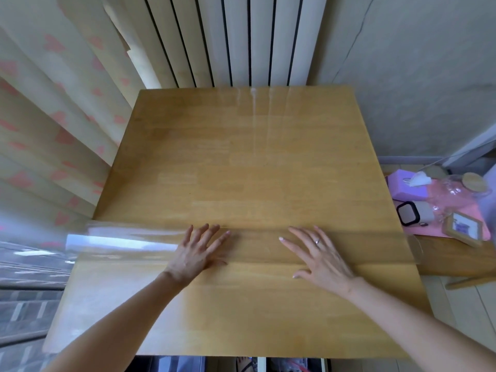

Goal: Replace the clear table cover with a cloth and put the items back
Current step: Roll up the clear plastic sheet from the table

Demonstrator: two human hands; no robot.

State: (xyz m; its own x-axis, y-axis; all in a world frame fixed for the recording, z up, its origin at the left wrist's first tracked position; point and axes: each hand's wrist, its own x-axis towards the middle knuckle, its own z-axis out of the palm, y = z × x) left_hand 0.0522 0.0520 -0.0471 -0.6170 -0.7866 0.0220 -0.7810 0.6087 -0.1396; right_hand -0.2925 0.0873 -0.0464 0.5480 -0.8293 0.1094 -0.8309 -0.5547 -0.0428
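Note:
A clear plastic table cover [120, 240] lies rolled or folded into a band across the near half of the wooden table [241, 157], sticking out past the left and right edges. My left hand [198, 251] rests flat on the band with fingers spread. To its right, my right hand [319, 256] presses on it the same way, a ring on one finger. Off to the right a pink cloth [453, 205] lies on a lower wooden surface, with a purple tissue box [408, 187], a photo frame [463, 228], a black-framed square item [408, 212] and glassware [451, 187] on it.
A white radiator [241, 41] stands behind the table's far edge. Heart-patterned curtains [59, 103] hang at the left. The wall [418, 63] is at the right. The lower wooden surface [456, 261] stands close to the table's right side.

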